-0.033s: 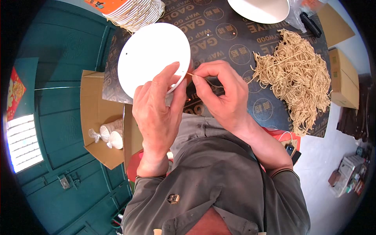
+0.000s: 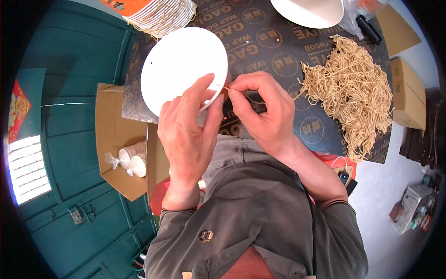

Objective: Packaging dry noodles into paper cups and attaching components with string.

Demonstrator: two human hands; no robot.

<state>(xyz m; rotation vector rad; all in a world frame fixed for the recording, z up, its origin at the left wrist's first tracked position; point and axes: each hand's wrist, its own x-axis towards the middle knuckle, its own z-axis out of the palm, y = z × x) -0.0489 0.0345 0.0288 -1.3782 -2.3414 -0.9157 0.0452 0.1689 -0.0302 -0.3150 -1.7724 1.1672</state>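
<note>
A round white paper bucket (image 2: 179, 60) is tipped so that its pale inside faces up. One small dark hole shows on its far left side. My left hand (image 2: 183, 123) grips the bucket's right rim, with fingers on the inside and thumb against the outside. Close beside that rim, my right hand (image 2: 267, 107) pinches a thin tan cord (image 2: 226, 88) between thumb and forefinger. The cord's tip reaches the bucket wall just under my left fingertips, and a light bit shows on the inside there. Its other end trails under my right hand toward a heap of tan cords (image 2: 350, 88).
Nested orange-and-white buckets (image 2: 160, 18) with cord handles stand at the back left of the dark printed board table (image 2: 251, 39). Another white bucket (image 2: 309, 11) lies at the back. A black tool-like object (image 2: 368, 29) is far right. An open carton (image 2: 111, 135) holds bagged white items.
The white bucket has shifted very slightly to the right with my left hand. My right hand keeps its place and its pinch on the cord.
</note>
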